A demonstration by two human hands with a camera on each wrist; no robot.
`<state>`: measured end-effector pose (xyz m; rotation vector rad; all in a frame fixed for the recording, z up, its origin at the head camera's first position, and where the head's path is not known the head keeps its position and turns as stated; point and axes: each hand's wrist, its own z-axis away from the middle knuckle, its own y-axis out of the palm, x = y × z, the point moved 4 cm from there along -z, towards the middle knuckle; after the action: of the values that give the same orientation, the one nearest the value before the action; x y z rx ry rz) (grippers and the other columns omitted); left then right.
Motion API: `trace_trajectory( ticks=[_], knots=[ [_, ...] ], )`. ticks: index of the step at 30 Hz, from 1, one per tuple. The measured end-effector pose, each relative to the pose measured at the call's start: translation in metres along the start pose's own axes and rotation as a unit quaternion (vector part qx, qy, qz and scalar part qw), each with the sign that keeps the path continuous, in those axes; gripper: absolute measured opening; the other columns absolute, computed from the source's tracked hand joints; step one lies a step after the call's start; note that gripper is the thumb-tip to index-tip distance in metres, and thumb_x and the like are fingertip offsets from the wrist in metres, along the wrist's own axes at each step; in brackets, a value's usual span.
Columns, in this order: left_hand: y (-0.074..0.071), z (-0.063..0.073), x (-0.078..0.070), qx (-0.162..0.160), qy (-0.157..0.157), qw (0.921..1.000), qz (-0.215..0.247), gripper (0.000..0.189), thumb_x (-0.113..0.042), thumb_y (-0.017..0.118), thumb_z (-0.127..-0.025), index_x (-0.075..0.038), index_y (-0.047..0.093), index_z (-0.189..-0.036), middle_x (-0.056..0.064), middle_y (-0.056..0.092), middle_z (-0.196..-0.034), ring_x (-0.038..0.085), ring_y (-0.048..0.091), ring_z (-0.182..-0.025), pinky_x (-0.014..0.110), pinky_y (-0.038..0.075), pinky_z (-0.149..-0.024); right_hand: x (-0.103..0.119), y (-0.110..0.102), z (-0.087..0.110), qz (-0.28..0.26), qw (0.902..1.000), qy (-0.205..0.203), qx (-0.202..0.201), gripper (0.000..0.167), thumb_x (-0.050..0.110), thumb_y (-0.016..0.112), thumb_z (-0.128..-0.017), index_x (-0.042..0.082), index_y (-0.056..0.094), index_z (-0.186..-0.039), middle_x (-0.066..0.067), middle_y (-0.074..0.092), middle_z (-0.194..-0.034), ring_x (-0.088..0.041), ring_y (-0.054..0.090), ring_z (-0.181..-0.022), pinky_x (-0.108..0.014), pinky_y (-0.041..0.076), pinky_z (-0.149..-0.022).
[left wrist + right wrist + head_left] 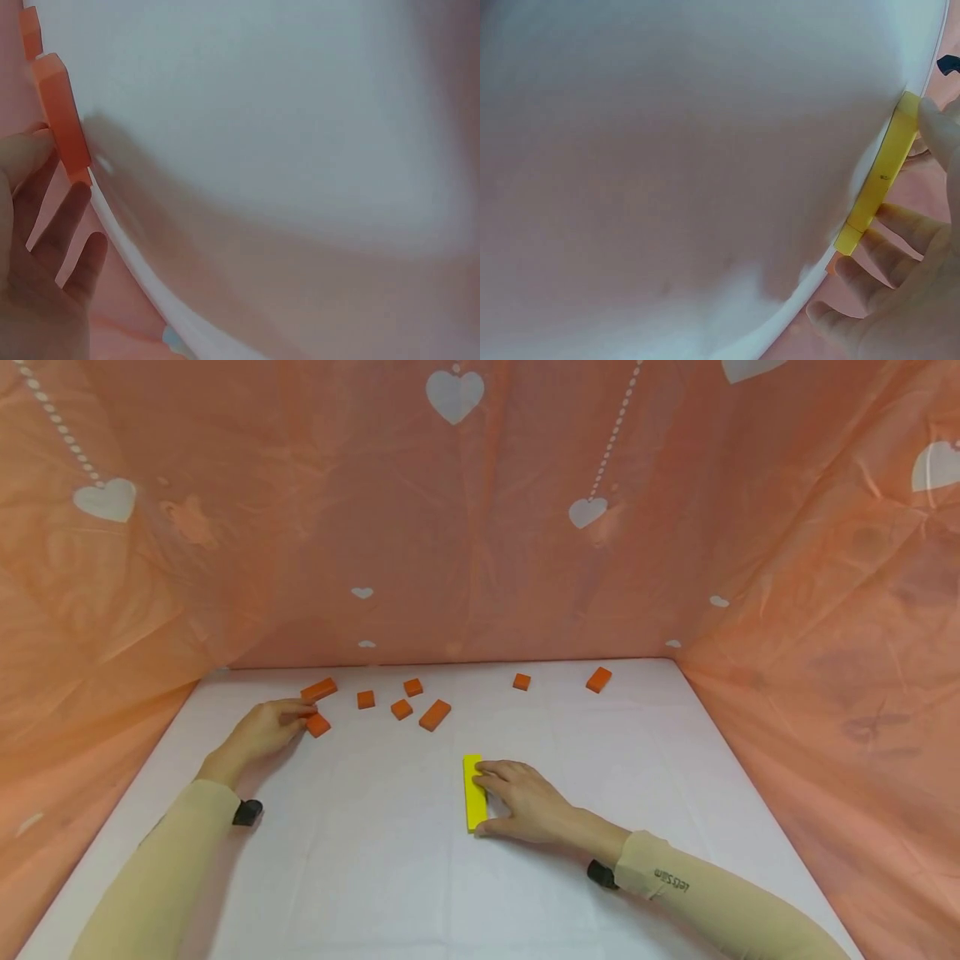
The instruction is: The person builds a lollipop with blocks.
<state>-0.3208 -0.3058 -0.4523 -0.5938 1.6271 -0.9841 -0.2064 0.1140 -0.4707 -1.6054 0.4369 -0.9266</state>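
We see inverted lettering (pixel 671 880) on our right sleeve (pixel 723 906); our right hand (pixel 531 803) pinches the yellow block (pixel 472 793) to its left, our left hand (pixel 264 727) an orange block (pixel 319 726).

The head view is bright, while both dimmer wrist views show broad, soft-edged shadows (pixel 195 255).

Blocks (pixel 435 715) lie behind the bar (pixel 473 793), two perhaps touching.
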Motion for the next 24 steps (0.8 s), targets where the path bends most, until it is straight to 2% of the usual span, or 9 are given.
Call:
trace_trajectory(
  ticks=[10,19,24],
  knots=[
    [-0.0004,0.0022,0.0054,0.01,0.006,0.9999,-0.007,0.034,-0.009,0.064,-0.102,0.002,0.067,-0.134,0.027,0.057,-0.144,0.054,0.043,-0.139,0.068,0.034,-0.112,-0.0001,0.0011,-0.0006,0.004,1.0,0.002,0.002,0.076,0.054,0.077,-0.09,0.01,0.057,-0.149,-0.008,0.047,-0.158,-0.03,0.043,-0.146,-0.052,0.032,-0.122],
    [-0.0001,0.004,0.0038,-0.006,0.008,0.9999,-0.01,0.031,-0.01,0.07,-0.099,0.004,0.071,-0.127,0.027,0.06,-0.139,0.053,0.047,-0.135,0.067,0.035,-0.111,-0.0001,0.0017,-0.001,0.01,0.9999,0.005,0.001,0.077,0.055,0.077,-0.09,0.01,0.057,-0.149,-0.007,0.047,-0.158,-0.03,0.044,-0.145,-0.051,0.032,-0.122],
    [0.0013,0.0061,0.0013,-0.008,0.005,0.9999,0.004,0.03,-0.01,0.073,-0.097,0.004,0.073,-0.123,0.026,0.062,-0.133,0.051,0.051,-0.13,0.065,0.039,-0.109,0.0002,0.0014,-0.001,0.011,0.9999,0.009,0.003,0.077,0.056,0.077,-0.09,0.011,0.057,-0.149,-0.007,0.047,-0.159,-0.03,0.043,-0.146,-0.052,0.032,-0.122]
  ],
)
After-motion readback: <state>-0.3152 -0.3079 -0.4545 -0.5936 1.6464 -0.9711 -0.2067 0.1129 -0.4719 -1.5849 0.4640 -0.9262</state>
